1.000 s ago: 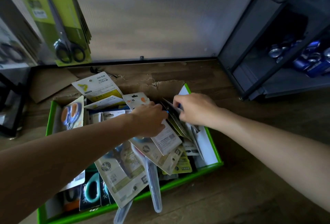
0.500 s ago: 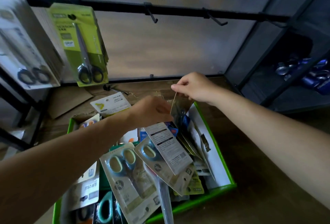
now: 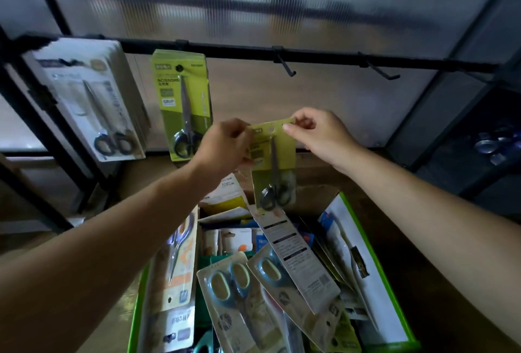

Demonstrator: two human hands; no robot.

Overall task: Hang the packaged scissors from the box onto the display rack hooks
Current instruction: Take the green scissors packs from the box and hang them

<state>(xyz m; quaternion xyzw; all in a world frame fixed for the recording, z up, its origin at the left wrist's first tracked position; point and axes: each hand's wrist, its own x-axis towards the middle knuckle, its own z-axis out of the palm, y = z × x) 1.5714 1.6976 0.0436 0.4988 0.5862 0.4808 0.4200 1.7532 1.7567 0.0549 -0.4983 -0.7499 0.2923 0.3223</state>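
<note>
I read the green scissors pack [image 3: 275, 166] as held upright over the box [image 3: 384, 279], long axis 12 to 6: right hand [image 3: 318, 135] pinching its top corner at 3 o'clock, left hand [image 3: 225, 144] apparently clamped at 9, empty hook [image 3: 286, 66] at 12, nearer the right hand.

Two hands [image 3: 225, 145] [image 3: 320, 134], one held green pack [image 3: 275, 161], two hung stacks [image 3: 183, 104] [image 3: 93, 93], two bare hooks [image 3: 286, 66] [image 3: 380, 71], one box [image 3: 378, 268].

Forearms, left hand [image 3: 225, 145] and right hand [image 3: 320, 137] are bare.
</note>
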